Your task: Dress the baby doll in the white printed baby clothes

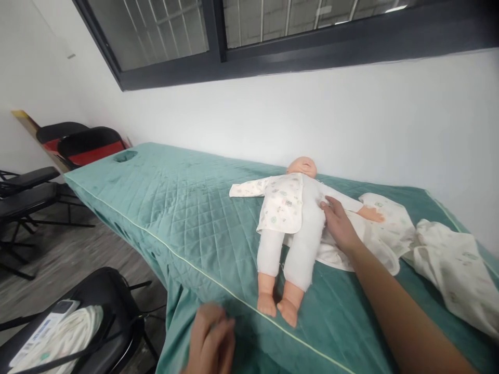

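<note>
A baby doll [302, 254] with a white soft body lies face up on the green quilted bed cover [187, 192]. A printed cream shirt [281, 205] covers one arm and half its chest; the rest of the garment [382, 234] spreads beside and partly under it. The doll's other arm lies bare across that cloth. My right hand [340, 223] touches the doll's side near the hip, fingertips close together; whether they pinch anything is unclear. Low at the bed's front edge, my left hand [212, 337] is blurred, with curled fingers, apart from the doll.
Another crumpled printed cloth [460, 270] lies at the bed's right end. A black chair [113, 301] at the lower left holds a coiled white cord [78, 330] and a white packet. More folding chairs [93, 145] stand at the far left. A white wall [234, 114] runs behind the bed.
</note>
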Motion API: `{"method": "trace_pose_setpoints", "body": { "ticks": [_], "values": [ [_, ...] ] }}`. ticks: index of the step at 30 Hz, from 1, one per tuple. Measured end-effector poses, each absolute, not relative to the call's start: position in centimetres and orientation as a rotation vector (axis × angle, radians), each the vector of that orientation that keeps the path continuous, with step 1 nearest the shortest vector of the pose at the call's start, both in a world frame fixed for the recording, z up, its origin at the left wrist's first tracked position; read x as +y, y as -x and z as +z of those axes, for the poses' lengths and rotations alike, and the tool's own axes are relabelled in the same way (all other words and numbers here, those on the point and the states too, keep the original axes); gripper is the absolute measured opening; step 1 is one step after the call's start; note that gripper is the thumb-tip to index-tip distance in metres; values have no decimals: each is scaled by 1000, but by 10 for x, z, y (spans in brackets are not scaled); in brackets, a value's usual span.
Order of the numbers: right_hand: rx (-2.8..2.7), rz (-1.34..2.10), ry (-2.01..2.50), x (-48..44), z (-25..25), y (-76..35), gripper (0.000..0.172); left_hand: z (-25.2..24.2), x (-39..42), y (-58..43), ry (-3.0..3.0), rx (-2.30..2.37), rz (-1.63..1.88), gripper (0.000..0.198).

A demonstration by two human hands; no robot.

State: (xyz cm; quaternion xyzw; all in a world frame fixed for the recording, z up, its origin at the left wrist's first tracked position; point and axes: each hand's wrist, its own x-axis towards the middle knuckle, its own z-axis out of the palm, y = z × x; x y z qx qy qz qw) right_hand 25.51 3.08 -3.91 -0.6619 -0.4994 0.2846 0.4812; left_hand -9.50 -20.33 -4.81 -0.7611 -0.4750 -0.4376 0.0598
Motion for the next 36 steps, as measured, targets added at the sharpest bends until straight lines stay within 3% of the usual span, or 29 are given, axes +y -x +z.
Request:
{"method": "trace_pose_setpoints", "body": {
  "ticks": [5, 9, 14, 20, 23, 25, 27, 30, 36],
  "values": [
    [-1240, 685, 1604, 31, -40, -256, 70, -22, -78, 34, 2199, -1728, -1511, 32],
    [-1243, 692, 1602, 31, -41, -257, 67, -17, -26, 19, 2392, -2038, -1476, 35],
    [-1235, 683, 1614, 30, -40, -256, 63, -19, -19, 22, 2489, -2192, -1302, 9],
    [-1189, 789, 1606, 26, -18, -255, 64, -15, -31, 23, 2369, -2239, -1694, 2],
    [-1088, 870, 1559, 22, 2, -280, 50, 1, -32, 16, 2253, -2085, -1862, 18],
    [-1114, 739, 1734, 17, 12, -304, 33, 18, -26, 3, 2277, -1894, -1904, 25],
    [-1237, 520, 2047, 13, 16, -327, 32, 37, -14, -19, 2358, -1716, -1874, 25],
    [-1418, 306, 2360, 10, 11, -343, 42, 62, 13, -68, 2592, -1480, -1569, 23],
    [-1595, 318, 2296, 21, -11, -340, 41, 70, 63, -181, 2994, -1097, -366, 29]
  ]
}}
